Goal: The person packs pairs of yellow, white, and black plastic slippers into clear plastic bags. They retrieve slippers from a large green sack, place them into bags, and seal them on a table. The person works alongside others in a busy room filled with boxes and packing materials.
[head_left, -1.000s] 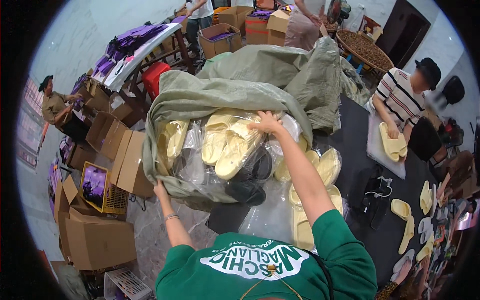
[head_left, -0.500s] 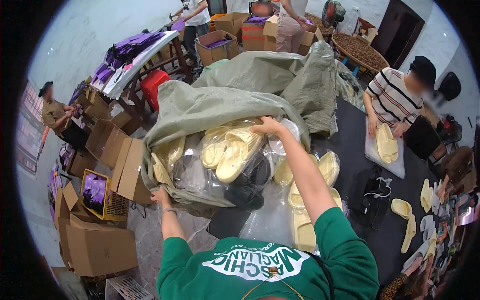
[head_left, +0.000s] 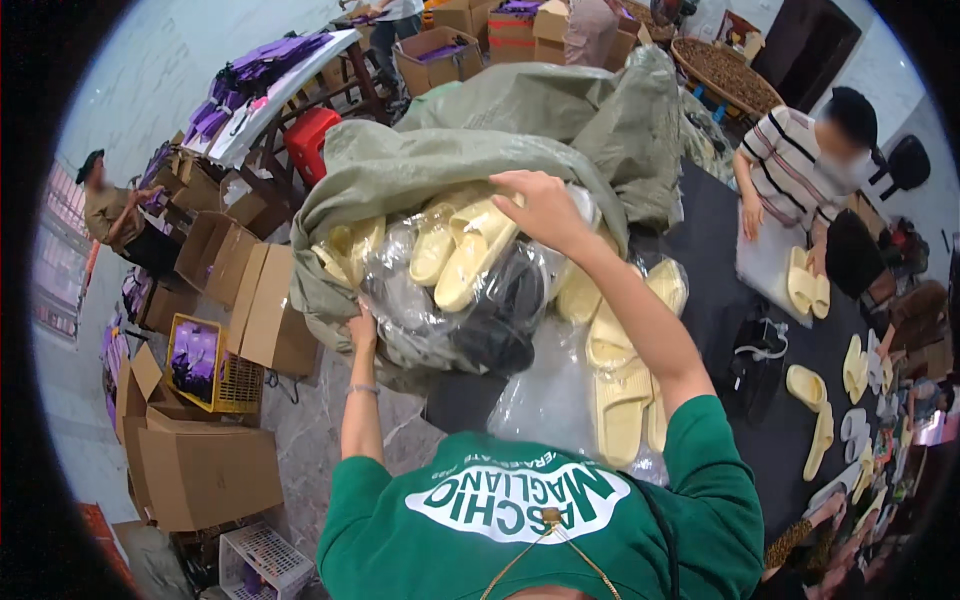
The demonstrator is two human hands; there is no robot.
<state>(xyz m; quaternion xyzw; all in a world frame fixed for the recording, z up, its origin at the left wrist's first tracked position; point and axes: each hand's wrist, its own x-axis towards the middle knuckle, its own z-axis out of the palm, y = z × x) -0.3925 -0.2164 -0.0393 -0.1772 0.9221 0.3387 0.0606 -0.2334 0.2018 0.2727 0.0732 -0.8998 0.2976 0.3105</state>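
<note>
A big grey-green woven sack (head_left: 450, 150) lies with its mouth toward me, full of slippers in clear plastic bags. Inside the mouth sits a bagged pair of pale yellow slippers (head_left: 468, 262), with bagged black slippers (head_left: 505, 300) beside and below it. My left hand (head_left: 361, 328) grips the sack's lower left edge; its fingertips are partly hidden in the folds. Above the yellow pair, my right hand (head_left: 548, 212) reaches over with fingers stretched and thumb apart, holding nothing that I can see. More bagged yellow slippers (head_left: 622, 400) lie by my right forearm.
On the dark table (head_left: 705, 240) at right are loose yellow slippers (head_left: 806, 388) and a black strapped item (head_left: 757, 370). A co-worker (head_left: 800, 165) handles slippers there. Cardboard boxes (head_left: 210, 465) and a yellow crate (head_left: 240, 385) stand left. A white table (head_left: 270, 110) bears purple pieces.
My right hand has come off the yellow pair and opened above it. My left hand has moved up and right with the sack's edge. The co-worker's slippers have shifted to the right.
</note>
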